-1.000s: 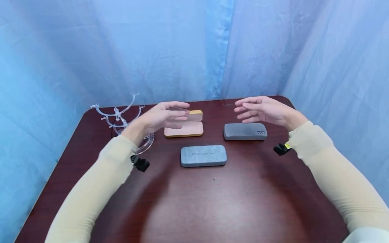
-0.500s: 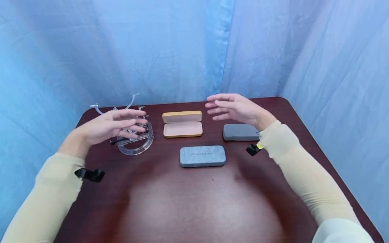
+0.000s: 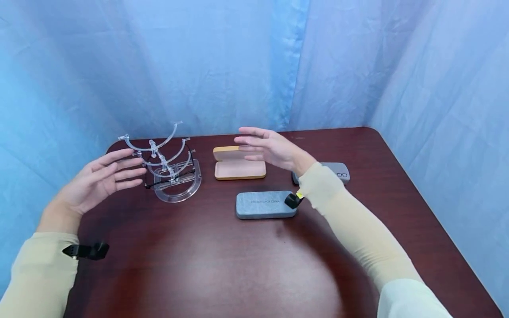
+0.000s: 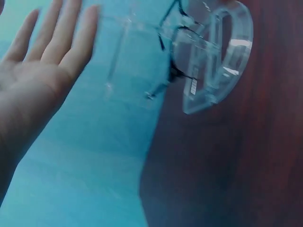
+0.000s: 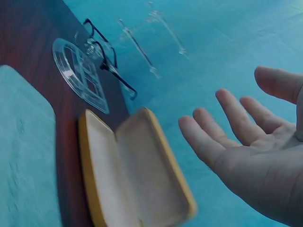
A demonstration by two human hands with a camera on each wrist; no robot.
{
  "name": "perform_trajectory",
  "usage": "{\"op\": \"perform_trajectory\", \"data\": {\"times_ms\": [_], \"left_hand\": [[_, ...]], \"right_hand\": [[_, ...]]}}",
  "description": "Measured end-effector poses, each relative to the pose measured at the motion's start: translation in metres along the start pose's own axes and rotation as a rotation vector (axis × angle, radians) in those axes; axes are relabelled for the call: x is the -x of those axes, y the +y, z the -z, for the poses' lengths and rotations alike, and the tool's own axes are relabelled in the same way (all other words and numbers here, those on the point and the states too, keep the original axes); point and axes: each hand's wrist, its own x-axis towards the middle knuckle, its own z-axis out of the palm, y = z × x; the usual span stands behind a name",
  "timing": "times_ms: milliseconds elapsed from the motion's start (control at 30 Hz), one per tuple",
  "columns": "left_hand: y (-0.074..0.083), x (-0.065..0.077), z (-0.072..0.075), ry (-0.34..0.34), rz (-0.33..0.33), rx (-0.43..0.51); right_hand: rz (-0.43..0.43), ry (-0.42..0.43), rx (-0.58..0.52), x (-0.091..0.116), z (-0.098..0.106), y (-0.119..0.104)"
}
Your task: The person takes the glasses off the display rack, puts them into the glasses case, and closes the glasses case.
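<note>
Beside the clear glasses stand (image 3: 161,161) at the left, my left hand (image 3: 97,179) hovers with its fingers extended and holds nothing. A pair of dark-framed glasses (image 5: 106,59) sits low on the stand, plainest in the right wrist view. My right hand (image 3: 274,148) is in the air over the right side of the yellow glasses case (image 3: 240,170), fingers loosely straight and nothing in them. That case lies open, and its pale lining shows. In the left wrist view my left palm (image 4: 42,71) faces the camera next to the stand.
A closed blue-grey glasses case (image 3: 262,205) lies in front of the yellow one. Behind my right wrist is a closed grey case (image 3: 336,170) with a small glasses print, partly covered by the sleeve. Blue curtains (image 3: 218,66) hang around the dark wooden table (image 3: 222,265).
My left hand has moved left, from over the yellow case to beside the stand. My right hand has also moved left, from above the grey case to the yellow case. The cases stayed put.
</note>
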Motion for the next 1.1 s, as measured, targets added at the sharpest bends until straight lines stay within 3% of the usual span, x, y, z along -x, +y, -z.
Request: {"op": "perform_trajectory", "data": {"times_ms": [100, 200, 333, 467, 533, 633, 867, 1100], "left_hand": [[-0.012, 0.016, 0.005, 0.164, -0.114, 0.123], [-0.027, 0.031, 0.007, 0.341, -0.165, 0.189], [-0.043, 0.046, 0.008, 0.516, -0.121, 0.174], [-0.054, 0.052, 0.008, 0.634, -0.002, 0.061], [-0.059, 0.053, 0.007, 0.659, 0.052, 0.036], [-0.065, 0.053, 0.005, 0.676, 0.093, 0.072], [-0.073, 0.045, 0.001, 0.678, 0.145, 0.075], [-0.082, 0.043, 0.001, 0.685, 0.166, 0.061]], "right_hand": [[0.003, 0.024, -0.056, -0.011, -0.01, 0.015], [-0.009, 0.029, -0.114, -0.019, -0.022, 0.032], [-0.03, 0.02, -0.134, -0.031, -0.039, 0.052], [-0.052, 0.045, -0.131, -0.043, -0.055, 0.068], [-0.071, 0.064, -0.131, -0.049, -0.062, 0.076], [-0.084, 0.092, -0.138, -0.058, -0.073, 0.085], [-0.059, 0.194, -0.175, -0.074, -0.096, 0.101], [-0.086, 0.182, -0.149, -0.079, -0.11, 0.109]]}}
